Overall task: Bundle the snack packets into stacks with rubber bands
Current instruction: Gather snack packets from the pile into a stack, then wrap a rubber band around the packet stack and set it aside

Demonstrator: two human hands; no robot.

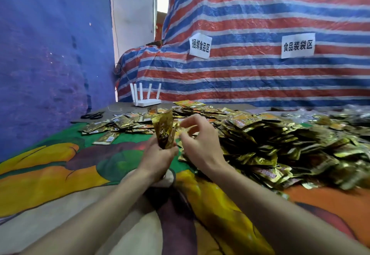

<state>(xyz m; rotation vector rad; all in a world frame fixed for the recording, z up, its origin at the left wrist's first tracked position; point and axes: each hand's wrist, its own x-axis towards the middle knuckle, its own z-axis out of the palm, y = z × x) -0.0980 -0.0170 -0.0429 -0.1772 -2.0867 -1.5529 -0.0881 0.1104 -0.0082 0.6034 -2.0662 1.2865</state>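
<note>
Striped tarpaulin backs the worktop; left grip clutches upright snack packets; right grip curls beside them, contents unclear.

Person's body, head view. Left forearm and right forearm: bare along their whole visible length. Left hand and right hand: bare; nails seemingly short, though blur obscures the fingertips.
</note>
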